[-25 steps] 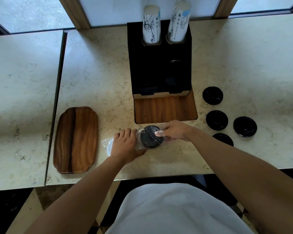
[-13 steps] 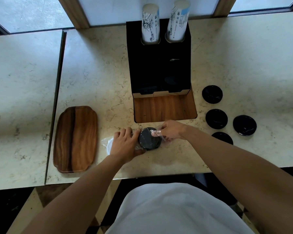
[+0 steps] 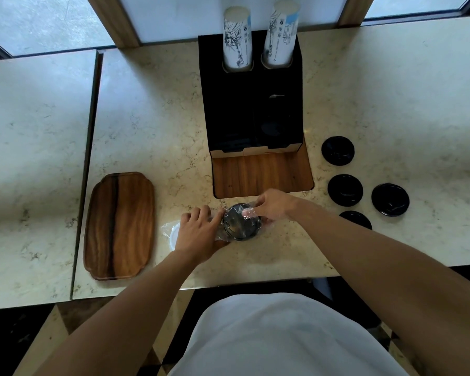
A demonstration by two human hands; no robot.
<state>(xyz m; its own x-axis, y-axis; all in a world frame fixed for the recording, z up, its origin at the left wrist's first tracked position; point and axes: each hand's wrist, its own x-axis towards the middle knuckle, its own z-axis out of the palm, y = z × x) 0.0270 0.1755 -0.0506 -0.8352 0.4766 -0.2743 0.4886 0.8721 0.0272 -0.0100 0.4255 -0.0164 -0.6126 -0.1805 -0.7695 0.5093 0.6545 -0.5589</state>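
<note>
Near edge of counter (image 3: 147, 131): work zone, straight ahead of my body.
Left hand (image 3: 198, 234): fingers curled down over the sleeve (image 3: 228, 232), gripping its clear plastic from above. My palm hides most of its length.
Right hand (image 3: 274, 206): thumb and fingertips pinch the plastic at the sleeve's right end.
Sleeve: lies on the counter between my hands, just in front of the base. One black lid (image 3: 242, 226) shows through the plastic at the right end. A white patch (image 3: 173, 236) shows at the left end, past my left hand.
Tray (image 3: 120, 226): wooden, flat on the counter, left of my left hand, apart from the sleeve.
Loose lids (image 3: 345, 190): four, black, flat on the counter right of my right hand. My forearm partly covers the nearest one (image 3: 356, 219).
Base (image 3: 261, 173): wooden, behind the sleeve.
Holder (image 3: 251, 104): black, at the back of the base.
Cups (image 3: 237, 39): two stacks in the holder's top, side by side.
</note>
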